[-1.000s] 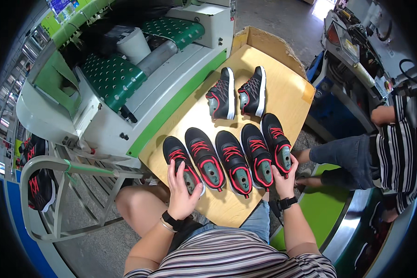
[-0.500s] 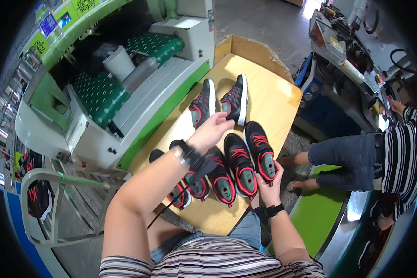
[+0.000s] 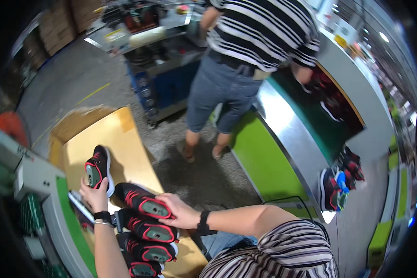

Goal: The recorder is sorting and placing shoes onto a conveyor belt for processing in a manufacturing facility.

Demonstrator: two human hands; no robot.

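Observation:
My left hand (image 3: 95, 195) is closed round the heel of a black sneaker (image 3: 97, 167) with red trim and a white sole, on the far part of the wooden table (image 3: 85, 139). My right hand (image 3: 181, 213) pinches the heel collar of another sneaker (image 3: 136, 198), the farthest in a row of several alike. Nearer to me in that row is a sneaker (image 3: 146, 228) with a grey-green insole, toe pointing left. One more sneaker (image 3: 81, 207) lies left of my left wrist, mostly hidden, its white sole edge showing.
A green-and-white machine (image 3: 41, 178) borders the table on the left. Brown cardboard (image 3: 62, 124) edges its far end. A co-worker (image 3: 245, 69) in a striped shirt stands ahead at a metal-topped line with green panels (image 3: 264, 157). Other shoes (image 3: 329, 190) hang at its near end.
My view has swung right, bringing the co-worker to the middle. My left hand has taken hold of a far sneaker's heel. My right hand stays at the heel of the row's end sneaker.

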